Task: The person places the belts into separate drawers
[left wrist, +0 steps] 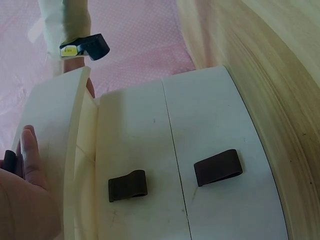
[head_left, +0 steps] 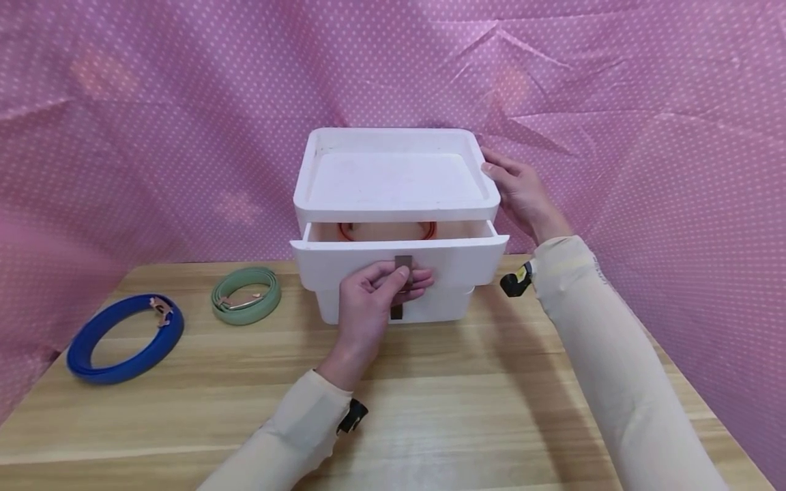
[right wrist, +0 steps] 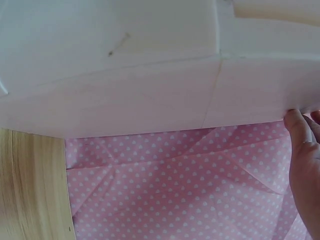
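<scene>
From the head view, the left hand point(head_left: 373, 294) pinches the dark strap pull point(head_left: 403, 263) of the white plastic top drawer point(head_left: 399, 259), fingers curled together on it. The drawer stands slightly open on the wooden bench point(head_left: 467, 395). The right hand point(head_left: 522, 191) lies flat, fingers straight, against the white drawer cabinet point(head_left: 396, 179).

From the left wrist, a fingertip point(left wrist: 30, 150) presses the drawer front point(left wrist: 52, 135).

From the right wrist, fingertips point(right wrist: 299, 125) touch the cabinet's edge point(right wrist: 150, 95).

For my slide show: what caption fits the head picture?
Left hand pinches the top drawer's tab; right hand steadies the white cabinet.

The drawer unit point(head_left: 393, 225) stands mid-tabletop point(head_left: 491, 395) at the back, top drawer point(head_left: 399, 262) slightly out. Two coiled belts point(head_left: 245, 294) point(head_left: 125, 337) lie left of it.
</scene>
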Demonstrator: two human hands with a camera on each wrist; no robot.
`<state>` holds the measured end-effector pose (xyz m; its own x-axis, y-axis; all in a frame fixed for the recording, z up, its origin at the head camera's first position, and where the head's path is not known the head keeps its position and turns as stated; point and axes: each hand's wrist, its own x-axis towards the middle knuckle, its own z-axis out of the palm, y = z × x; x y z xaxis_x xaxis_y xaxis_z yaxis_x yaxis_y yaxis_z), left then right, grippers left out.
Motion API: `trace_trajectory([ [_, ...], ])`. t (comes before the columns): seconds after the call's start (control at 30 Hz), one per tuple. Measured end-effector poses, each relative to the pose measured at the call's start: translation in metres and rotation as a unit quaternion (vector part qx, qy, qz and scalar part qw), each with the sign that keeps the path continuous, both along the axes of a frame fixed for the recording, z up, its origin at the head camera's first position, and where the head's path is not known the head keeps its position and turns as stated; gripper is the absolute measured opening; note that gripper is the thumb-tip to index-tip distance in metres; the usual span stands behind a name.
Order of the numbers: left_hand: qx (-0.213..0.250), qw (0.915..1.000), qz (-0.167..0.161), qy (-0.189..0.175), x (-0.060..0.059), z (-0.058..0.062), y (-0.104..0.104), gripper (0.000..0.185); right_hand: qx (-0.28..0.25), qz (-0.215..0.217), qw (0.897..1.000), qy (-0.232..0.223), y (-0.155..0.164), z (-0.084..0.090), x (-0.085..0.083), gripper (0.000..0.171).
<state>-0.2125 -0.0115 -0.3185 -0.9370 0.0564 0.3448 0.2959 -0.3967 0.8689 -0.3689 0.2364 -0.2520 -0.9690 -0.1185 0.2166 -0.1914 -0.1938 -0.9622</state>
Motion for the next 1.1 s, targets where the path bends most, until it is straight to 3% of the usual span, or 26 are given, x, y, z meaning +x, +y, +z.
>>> trace_trajectory([
  [1.1,-0.019,0.9997,0.017,0.003,-0.0064,0.0014,0.0008,0.015,0.016,-0.008,1.0,-0.012,-0.0004,0.0026,0.0015,0.052],
])
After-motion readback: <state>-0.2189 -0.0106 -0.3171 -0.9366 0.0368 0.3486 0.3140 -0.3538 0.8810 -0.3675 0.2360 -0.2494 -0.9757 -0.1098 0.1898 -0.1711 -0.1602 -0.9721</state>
